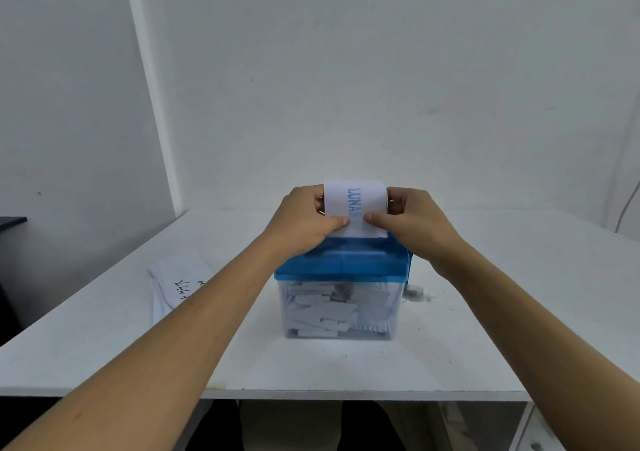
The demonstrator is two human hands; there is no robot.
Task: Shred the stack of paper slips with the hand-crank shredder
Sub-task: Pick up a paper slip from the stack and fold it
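The shredder [341, 277] sits at frame centre on the table [519, 312]. Paper slips [180, 282] lie left of it. One slip [355, 208] stands upright on top.

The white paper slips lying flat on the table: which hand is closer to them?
Left. The left hand pinches the blue-printed white slip on the side toward the flat white paper slips, above the blue-lidded clear shredder; the right hand pinches its opposite edge, farther away.

Bare forearms [194, 315], bare hands [303, 223]
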